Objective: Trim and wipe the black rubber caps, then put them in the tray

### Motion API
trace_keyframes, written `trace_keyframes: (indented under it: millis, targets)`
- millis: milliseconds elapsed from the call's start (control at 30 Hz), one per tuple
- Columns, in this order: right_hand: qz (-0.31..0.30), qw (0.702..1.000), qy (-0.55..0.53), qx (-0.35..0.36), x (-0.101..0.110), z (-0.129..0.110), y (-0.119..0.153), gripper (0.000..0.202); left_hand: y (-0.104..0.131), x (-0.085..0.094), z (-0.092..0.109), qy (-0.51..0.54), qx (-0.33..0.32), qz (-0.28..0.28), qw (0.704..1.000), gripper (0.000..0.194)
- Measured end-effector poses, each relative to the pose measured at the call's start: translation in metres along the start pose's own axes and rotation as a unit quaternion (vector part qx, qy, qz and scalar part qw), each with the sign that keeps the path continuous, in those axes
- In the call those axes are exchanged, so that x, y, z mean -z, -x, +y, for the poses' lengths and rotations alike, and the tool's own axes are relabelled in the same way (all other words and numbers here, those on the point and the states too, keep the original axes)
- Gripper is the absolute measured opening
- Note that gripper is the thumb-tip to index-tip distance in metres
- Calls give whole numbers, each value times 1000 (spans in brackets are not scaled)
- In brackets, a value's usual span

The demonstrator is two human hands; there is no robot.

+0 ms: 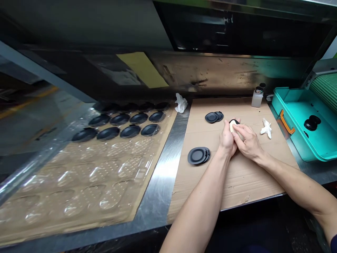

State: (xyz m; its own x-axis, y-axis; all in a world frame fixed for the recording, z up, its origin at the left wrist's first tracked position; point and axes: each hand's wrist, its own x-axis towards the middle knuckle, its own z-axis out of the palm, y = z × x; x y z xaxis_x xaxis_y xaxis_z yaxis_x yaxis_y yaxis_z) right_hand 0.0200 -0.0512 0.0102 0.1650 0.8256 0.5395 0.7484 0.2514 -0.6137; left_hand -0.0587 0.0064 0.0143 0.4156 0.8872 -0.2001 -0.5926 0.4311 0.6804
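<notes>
Bright right of centre, murky and smeared at left

Light falls evenly on the cardboard, leaving the left hand and right hand fairly crisp. A white glare streaks the metal tabletop at lower centre, and hard sparkles break up the clear plastic tray. The metal panel at upper right shines brownish, turning greenish near the teal bin. The window above is nearly black with small reflections. Shadow fills the bottom edge below the tabletop. At far left the floor is dim and blurred, and wide-angle stretching drags the tray toward the lower left corner.
</notes>
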Motion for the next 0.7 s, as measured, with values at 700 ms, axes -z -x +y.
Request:
trace_keyframes:
  millis: [700]
  targets:
    - [-124, 943, 278, -131, 21, 28, -8, 37, -10, 16, 3, -98, -61, 64, 991, 39]
